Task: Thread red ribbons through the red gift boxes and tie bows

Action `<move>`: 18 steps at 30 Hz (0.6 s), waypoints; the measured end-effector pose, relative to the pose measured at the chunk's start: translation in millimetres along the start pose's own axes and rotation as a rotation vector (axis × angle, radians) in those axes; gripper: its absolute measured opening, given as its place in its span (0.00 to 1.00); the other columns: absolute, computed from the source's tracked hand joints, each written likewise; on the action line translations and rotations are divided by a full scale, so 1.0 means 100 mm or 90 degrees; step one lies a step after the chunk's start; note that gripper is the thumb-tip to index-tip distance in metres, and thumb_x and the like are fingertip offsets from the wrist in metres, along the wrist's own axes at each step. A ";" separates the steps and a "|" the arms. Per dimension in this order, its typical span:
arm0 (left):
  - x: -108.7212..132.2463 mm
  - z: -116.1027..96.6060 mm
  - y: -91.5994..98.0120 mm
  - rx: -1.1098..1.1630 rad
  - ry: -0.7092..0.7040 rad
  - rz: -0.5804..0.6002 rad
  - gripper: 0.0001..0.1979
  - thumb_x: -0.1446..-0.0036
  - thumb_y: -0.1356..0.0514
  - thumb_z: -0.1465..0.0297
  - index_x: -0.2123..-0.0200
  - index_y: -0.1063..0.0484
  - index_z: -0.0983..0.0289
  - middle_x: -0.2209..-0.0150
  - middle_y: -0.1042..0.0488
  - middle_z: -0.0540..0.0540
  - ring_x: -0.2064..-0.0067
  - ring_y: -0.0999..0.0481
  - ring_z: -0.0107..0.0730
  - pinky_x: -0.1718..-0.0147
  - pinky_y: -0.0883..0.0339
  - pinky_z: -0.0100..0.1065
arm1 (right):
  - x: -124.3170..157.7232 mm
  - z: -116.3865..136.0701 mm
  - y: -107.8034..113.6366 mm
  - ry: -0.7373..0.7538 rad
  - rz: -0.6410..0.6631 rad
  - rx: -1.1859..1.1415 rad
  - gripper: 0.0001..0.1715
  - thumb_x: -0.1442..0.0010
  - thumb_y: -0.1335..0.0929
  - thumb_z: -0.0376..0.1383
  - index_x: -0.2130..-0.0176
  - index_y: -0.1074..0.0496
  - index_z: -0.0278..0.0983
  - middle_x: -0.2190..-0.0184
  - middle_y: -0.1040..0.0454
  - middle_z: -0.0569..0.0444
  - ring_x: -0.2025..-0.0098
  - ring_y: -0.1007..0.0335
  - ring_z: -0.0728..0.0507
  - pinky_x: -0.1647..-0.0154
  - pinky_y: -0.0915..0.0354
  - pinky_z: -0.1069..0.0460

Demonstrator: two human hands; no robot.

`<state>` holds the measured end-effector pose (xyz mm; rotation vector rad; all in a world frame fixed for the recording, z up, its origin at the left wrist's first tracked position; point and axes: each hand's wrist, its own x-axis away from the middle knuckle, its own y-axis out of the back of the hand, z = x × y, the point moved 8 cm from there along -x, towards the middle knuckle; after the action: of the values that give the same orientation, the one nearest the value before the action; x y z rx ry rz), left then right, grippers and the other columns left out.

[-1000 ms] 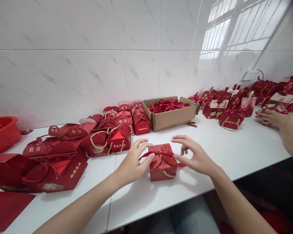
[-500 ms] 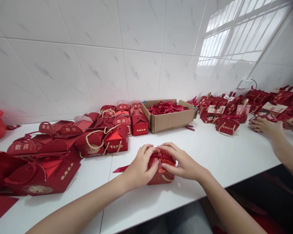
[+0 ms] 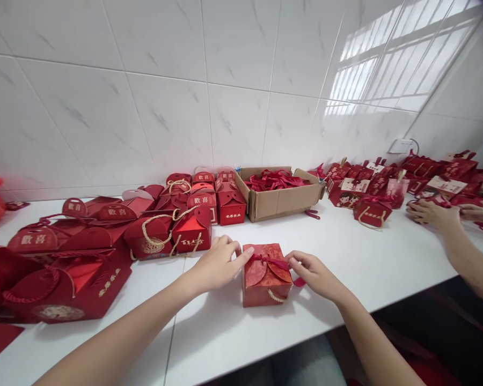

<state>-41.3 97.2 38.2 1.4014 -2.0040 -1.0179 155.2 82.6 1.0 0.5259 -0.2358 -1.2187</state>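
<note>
A small red gift box [image 3: 265, 292] stands on the white table in front of me, its top flaps folded down. Dark red ribbon [image 3: 270, 261] is tied across its top, and a beige rope handle [image 3: 277, 296] hangs on the front side. My left hand [image 3: 221, 262] is at the box's left edge, thumb and fingers pinched at the ribbon's left part. On the right side, my right hand [image 3: 314, 272] pinches the ribbon's right part, with a ribbon tail hanging below the fingers.
Red boxes [image 3: 116, 252] crowd the left and back left. A cardboard box [image 3: 284, 202] of red ribbons stands behind. More red boxes [image 3: 372, 212] are at the back right, where another person's hands [image 3: 438, 217] work near the table's right side.
Both my hands have moved apart from the box's top to its two sides, uncovering the flaps and the tied ribbon. The other person's hands have barely shifted.
</note>
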 end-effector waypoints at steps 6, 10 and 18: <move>-0.02 -0.04 -0.07 0.075 -0.022 0.018 0.18 0.43 0.50 0.55 0.76 0.38 0.63 0.65 0.34 0.52 0.65 0.32 0.34 0.62 0.36 0.36 | 0.02 -0.08 -0.13 -0.050 0.071 -0.164 0.23 0.42 0.35 0.51 0.75 0.40 0.36 0.77 0.43 0.60 0.76 0.49 0.52 0.74 0.49 0.55; -0.04 -0.06 -0.02 0.066 -0.038 0.015 0.14 0.45 0.48 0.60 0.78 0.40 0.63 0.69 0.35 0.51 0.68 0.33 0.31 0.67 0.37 0.33 | 0.01 -0.08 -0.09 -0.019 0.042 -0.234 0.24 0.43 0.34 0.49 0.78 0.43 0.36 0.79 0.44 0.60 0.75 0.50 0.52 0.72 0.51 0.55; -0.06 -0.02 -0.04 0.146 -0.014 0.062 0.12 0.46 0.47 0.62 0.76 0.39 0.64 0.65 0.37 0.52 0.67 0.30 0.31 0.69 0.30 0.34 | 0.06 -0.09 -0.03 -0.007 0.033 -0.231 0.23 0.44 0.33 0.49 0.78 0.39 0.35 0.79 0.40 0.59 0.75 0.48 0.51 0.72 0.51 0.54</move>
<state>-35.5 101.1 35.9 1.3957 -2.2394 -0.7844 159.0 79.1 -9.0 0.1967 -0.0351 -1.1809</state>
